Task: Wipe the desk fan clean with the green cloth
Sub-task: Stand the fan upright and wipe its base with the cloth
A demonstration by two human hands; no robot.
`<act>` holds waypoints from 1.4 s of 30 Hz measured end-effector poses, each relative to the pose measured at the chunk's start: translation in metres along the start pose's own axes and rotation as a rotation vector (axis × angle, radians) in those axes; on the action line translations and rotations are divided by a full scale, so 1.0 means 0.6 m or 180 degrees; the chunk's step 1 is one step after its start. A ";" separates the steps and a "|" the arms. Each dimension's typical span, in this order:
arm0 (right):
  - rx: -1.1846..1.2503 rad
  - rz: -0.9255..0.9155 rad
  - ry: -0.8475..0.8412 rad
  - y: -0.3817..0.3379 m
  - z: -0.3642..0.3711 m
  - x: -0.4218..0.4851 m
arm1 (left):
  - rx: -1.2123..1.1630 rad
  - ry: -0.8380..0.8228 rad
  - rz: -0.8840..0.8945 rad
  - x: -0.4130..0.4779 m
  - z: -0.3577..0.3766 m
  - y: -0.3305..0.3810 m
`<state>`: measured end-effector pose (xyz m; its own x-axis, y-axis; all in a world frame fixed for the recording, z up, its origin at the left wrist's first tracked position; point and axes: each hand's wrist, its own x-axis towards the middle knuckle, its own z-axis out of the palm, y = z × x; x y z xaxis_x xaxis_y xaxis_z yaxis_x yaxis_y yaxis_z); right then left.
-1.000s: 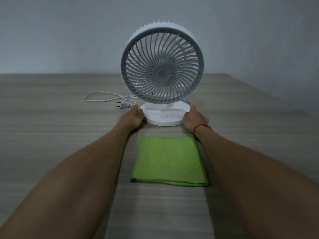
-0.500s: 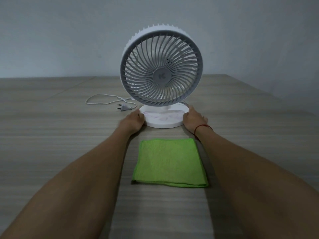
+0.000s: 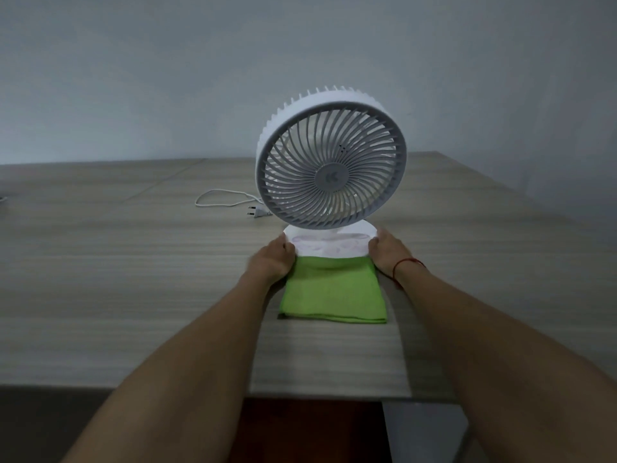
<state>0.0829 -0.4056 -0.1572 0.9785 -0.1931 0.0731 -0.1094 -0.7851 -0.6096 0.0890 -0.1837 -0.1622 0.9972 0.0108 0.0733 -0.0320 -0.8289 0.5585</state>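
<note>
Gripping the round base of the desk fan point(image 3: 331, 177) with my left hand point(image 3: 272, 260) at nine o'clock and right hand point(image 3: 387, 252) at three, I see its near edge apparently overlapping the green cloth point(image 3: 332, 294) on the table point(image 3: 117, 279).
</note>
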 end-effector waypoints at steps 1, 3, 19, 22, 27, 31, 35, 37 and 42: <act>0.0005 0.0014 -0.0009 0.001 -0.003 -0.013 | 0.0002 0.0005 -0.0013 -0.014 0.000 0.001; 0.0011 0.0019 -0.0020 0.003 -0.008 -0.039 | 0.0030 0.0022 -0.0048 -0.040 0.000 0.003; 0.0526 0.0108 -0.0119 0.011 -0.041 -0.170 | -0.0237 0.0131 -0.0240 -0.185 -0.008 0.020; 0.0849 0.0305 -0.0140 0.002 -0.064 -0.181 | -0.0745 0.0289 -0.0351 -0.185 -0.030 0.026; 0.1026 0.0640 0.0022 -0.002 -0.089 -0.220 | -0.0978 0.0295 -0.0485 -0.241 -0.048 0.036; 0.0733 0.0438 -0.0586 0.003 -0.101 -0.254 | -0.0857 -0.0007 -0.0397 -0.276 -0.037 0.048; 0.0665 0.0228 -0.0775 0.002 -0.101 -0.276 | -0.1472 0.0135 -0.0254 -0.302 -0.030 0.057; 0.0503 0.0062 -0.0745 0.002 -0.098 -0.286 | -0.1504 0.0187 -0.0184 -0.315 -0.031 0.066; 0.1445 0.0005 -0.0533 -0.006 -0.095 -0.296 | -0.1346 0.0425 0.0026 -0.319 -0.023 0.082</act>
<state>-0.1005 -0.4021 -0.1230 0.9972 -0.0675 -0.0334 -0.0599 -0.4416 -0.8952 -0.1044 -0.2189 -0.1370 0.9803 0.1005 0.1699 -0.0922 -0.5278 0.8443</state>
